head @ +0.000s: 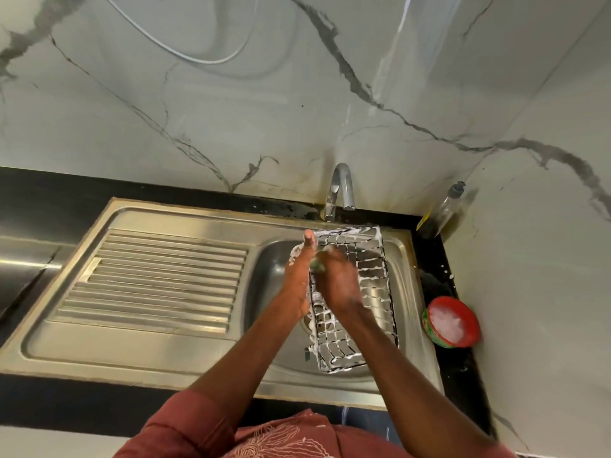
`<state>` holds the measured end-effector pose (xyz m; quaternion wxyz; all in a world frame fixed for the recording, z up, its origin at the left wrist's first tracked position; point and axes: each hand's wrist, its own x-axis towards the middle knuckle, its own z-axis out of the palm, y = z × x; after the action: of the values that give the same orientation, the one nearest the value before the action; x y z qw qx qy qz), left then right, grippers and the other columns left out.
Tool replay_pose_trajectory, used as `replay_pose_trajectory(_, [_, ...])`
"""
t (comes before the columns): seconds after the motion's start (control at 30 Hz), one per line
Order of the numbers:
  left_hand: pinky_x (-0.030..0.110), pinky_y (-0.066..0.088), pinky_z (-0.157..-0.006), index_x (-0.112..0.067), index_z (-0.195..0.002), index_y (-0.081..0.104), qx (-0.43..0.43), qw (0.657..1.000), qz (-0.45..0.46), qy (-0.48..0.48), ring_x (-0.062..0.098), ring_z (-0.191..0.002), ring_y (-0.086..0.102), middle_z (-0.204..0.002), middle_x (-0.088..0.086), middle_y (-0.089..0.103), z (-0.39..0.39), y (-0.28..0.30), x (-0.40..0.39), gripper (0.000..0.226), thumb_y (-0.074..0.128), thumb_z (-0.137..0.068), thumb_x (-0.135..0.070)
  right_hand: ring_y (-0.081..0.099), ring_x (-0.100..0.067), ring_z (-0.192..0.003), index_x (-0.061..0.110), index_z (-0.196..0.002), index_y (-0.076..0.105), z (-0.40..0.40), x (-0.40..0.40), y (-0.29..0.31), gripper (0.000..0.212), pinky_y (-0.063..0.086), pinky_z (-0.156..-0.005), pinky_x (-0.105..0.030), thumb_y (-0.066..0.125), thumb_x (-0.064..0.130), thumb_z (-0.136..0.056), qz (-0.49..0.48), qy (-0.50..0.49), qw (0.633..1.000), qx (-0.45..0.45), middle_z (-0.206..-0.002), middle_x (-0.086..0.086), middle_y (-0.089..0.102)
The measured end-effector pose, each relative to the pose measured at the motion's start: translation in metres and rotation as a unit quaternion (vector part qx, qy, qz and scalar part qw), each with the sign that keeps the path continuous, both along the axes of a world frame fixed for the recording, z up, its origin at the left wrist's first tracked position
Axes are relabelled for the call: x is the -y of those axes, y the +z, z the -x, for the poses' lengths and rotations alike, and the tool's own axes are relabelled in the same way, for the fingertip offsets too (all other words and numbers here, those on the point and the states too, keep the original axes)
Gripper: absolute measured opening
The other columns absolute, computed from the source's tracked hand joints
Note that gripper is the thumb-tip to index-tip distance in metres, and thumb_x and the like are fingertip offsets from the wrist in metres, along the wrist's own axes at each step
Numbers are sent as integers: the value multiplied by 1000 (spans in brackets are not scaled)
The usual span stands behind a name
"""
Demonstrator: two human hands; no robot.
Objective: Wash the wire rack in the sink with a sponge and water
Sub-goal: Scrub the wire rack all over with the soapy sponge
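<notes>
A black wire rack (370, 285), covered in white foam, lies tilted across the steel sink basin (274, 276). My left hand (299, 276) holds the rack's left edge, thumb pointing up. My right hand (337, 282) lies over the rack's middle and grips a green sponge (318, 265), of which only a small part shows between my hands. No water is visibly running from the chrome tap (340, 190) above the rack's far end.
A ribbed steel draining board (158, 282) lies left of the basin. A red tub of white soap paste (451, 322) sits on the black counter at the right. A clear bottle with dark liquid (439, 213) stands in the back right corner by the marble wall.
</notes>
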<state>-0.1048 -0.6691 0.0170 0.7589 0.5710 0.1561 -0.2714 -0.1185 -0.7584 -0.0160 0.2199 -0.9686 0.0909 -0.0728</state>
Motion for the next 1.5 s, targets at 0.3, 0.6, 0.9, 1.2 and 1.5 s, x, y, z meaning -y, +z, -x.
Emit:
replay_pose_trajectory(0.3, [42,43,-102,-27,-139,56,-16,1000,-14,-15,25,-129,51,-148,6,53,-4,-3,-6,59,50,-97,-68,68,-17,-87,17,-120,70,8,16,-3,44,57,-64,-24,57,-12,-89,-38,-164,985,45,-120,-7,68])
replay_pose_trajectory(0.6, [47,54,-99,-27,-131,65,-26,999,18,25,26,-110,66,-122,18,70,-7,-4,-2,92,66,-65,-92,62,-22,-92,19,-112,68,19,-6,-19,32,53,-72,-29,57,-2,-90,-4,37,999,25,-107,0,64])
replay_pose_trajectory(0.9, [61,34,-117,-31,-139,58,-14,1000,-17,22,31,-135,50,-145,4,57,-9,-9,-7,87,63,-73,-87,67,-20,-89,12,-123,64,25,3,-23,47,54,-67,-20,63,-11,-82,-86,-95,992,-10,-116,-6,70])
replay_pose_trajectory(1.2, [61,40,-112,-34,-143,57,-12,997,31,70,30,-133,54,-147,6,58,-14,-23,-11,101,65,-62,-95,61,-22,-100,13,-138,49,38,14,-29,50,58,-89,-36,59,-2,-91,-10,-108,994,-31,-128,-12,55])
replay_pose_trajectory(1.5, [60,48,-107,-28,-136,65,-16,993,66,93,34,-122,66,-134,9,70,-19,-30,-9,104,75,-55,-92,69,-29,-85,17,-113,75,31,-7,-25,38,54,-74,-28,69,-1,-80,-72,58,994,-52,-104,-12,75])
